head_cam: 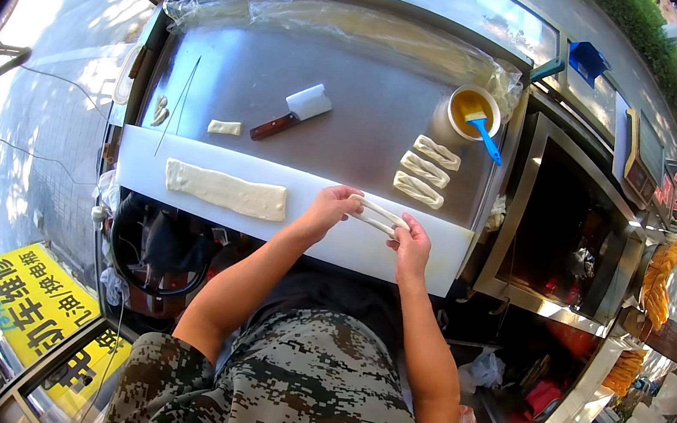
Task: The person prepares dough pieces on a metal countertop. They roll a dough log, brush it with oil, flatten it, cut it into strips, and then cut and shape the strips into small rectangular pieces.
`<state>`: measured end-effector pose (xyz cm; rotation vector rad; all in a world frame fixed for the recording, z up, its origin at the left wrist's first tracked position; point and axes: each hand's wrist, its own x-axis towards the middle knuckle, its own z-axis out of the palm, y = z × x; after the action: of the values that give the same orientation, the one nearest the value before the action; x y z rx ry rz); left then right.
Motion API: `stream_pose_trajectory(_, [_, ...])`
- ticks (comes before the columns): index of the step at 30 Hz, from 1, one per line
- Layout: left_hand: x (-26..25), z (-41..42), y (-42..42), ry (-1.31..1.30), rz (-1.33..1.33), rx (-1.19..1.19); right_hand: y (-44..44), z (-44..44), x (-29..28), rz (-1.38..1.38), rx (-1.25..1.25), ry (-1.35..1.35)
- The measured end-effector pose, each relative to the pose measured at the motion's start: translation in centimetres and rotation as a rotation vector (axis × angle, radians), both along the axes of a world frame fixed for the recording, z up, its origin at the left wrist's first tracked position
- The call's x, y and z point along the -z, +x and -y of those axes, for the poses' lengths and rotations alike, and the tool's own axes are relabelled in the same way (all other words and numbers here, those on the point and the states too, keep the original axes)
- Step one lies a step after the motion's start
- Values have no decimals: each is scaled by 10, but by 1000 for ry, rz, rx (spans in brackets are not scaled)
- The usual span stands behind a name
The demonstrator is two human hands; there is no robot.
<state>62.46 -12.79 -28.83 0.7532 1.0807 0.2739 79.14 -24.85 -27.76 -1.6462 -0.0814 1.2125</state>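
Between both hands a strip of dough [381, 210] is stretched, with a slit open along its middle. My left hand [334, 204] pinches one end, and my right hand [411, 242] grips the other. They hold it above the right part of a long white cutting board [327, 245]. A flat slab of dough [225, 190] lies on the board's left part. Several slit dough pieces [425, 170] rest in a column on the metal worktop [364, 124], beyond my right hand. A cleaver [293, 112] with a wooden handle lies farther back. Left of it is a small dough piece [224, 127].
At the back right stands a bowl of yellowish liquid [458, 118] with a blue-handled brush [485, 138]. Thin metal rods [179, 105] lie at the left. Clear plastic sheeting [351, 28] runs along the back. A dark metal-framed vat [557, 223] adjoins the worktop; fried dough [661, 283] is at far right.
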Motion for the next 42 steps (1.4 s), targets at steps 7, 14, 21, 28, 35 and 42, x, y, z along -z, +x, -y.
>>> stream_pose_trajectory(7, [-55,21,41,974,-32,365,-9,-3,9,-386,214,187])
stream_pose_trajectory(14, [8,30,23,730,-291,205,0,-11,5,-447,-111,184])
stream_pose_trajectory(21, [1,-34,1,157,-78,-115,7,-55,49,367,-230,-4])
stream_pose_trajectory(28, [9,-79,-49,891,-476,110,-2,-95,36,764,-362,-7])
stream_pose_trajectory(35, [25,-74,-274,948,-886,-416,-90,-38,53,337,-481,-32])
stream_pose_trajectory(42, [33,-93,-375,562,-1031,-320,-198,-85,34,495,-531,-157])
